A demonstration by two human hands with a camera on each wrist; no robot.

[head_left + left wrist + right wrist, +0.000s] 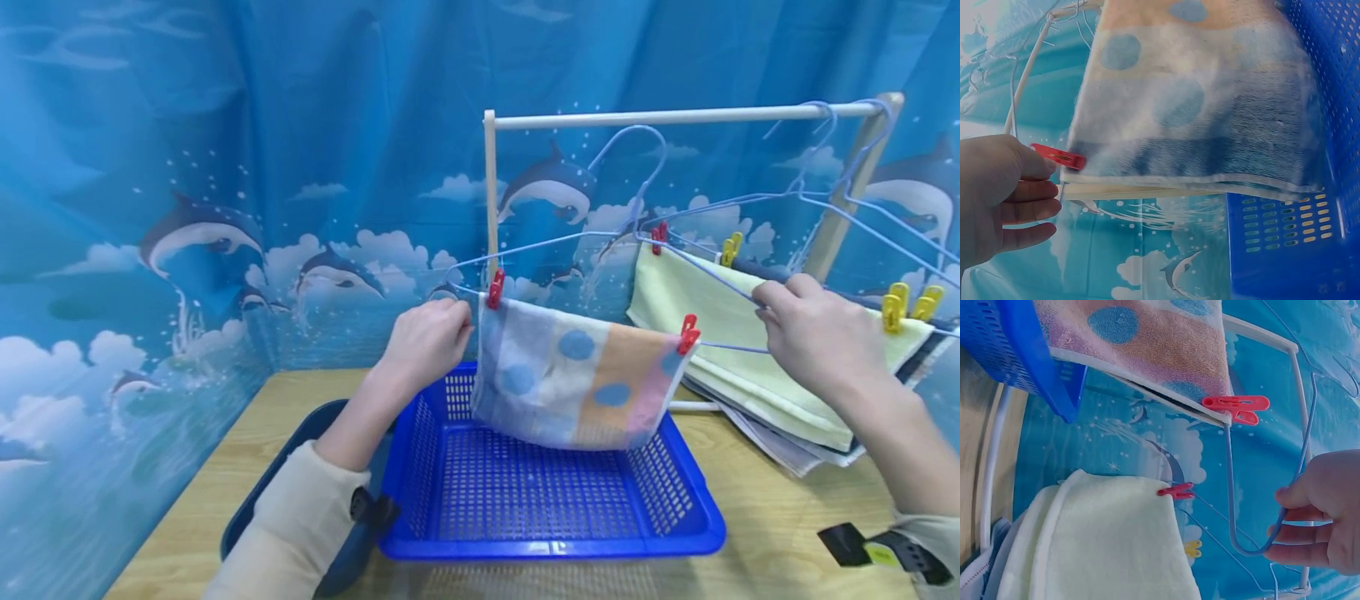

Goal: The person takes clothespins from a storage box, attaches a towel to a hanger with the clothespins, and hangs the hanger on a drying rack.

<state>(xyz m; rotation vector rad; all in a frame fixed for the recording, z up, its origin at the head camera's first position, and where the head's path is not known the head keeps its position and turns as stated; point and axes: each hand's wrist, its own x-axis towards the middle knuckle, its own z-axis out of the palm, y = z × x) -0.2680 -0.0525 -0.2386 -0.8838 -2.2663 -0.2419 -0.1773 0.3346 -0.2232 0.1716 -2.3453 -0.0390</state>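
A blue wire hanger (pixel 555 241) is held up by both hands. A folded towel (pixel 577 379) in pastel blocks with blue dots hangs from its lower bar. One red clothespin (pixel 496 289) fixes the towel's left corner, another red clothespin (pixel 688 333) its right. My left hand (pixel 431 333) grips the hanger's left end, the thumb close to the red clothespin in the left wrist view; the wire is mostly hidden there. My right hand (pixel 1325 515) has its thumb and fingers curled round the hanger's right corner. The hook stands upright, apart from the rack's rail.
Below the towel stands a blue mesh basket (pixel 551 548), with a dark blue tub (pixel 258 508) left of it. Behind is a drying rack (pixel 675 117). Pale yellow towels (pixel 742 333) with red and yellow clothespins (pixel 892 308) hang on hangers at the right. A dolphin-print curtain (pixel 360 167) backs the table.
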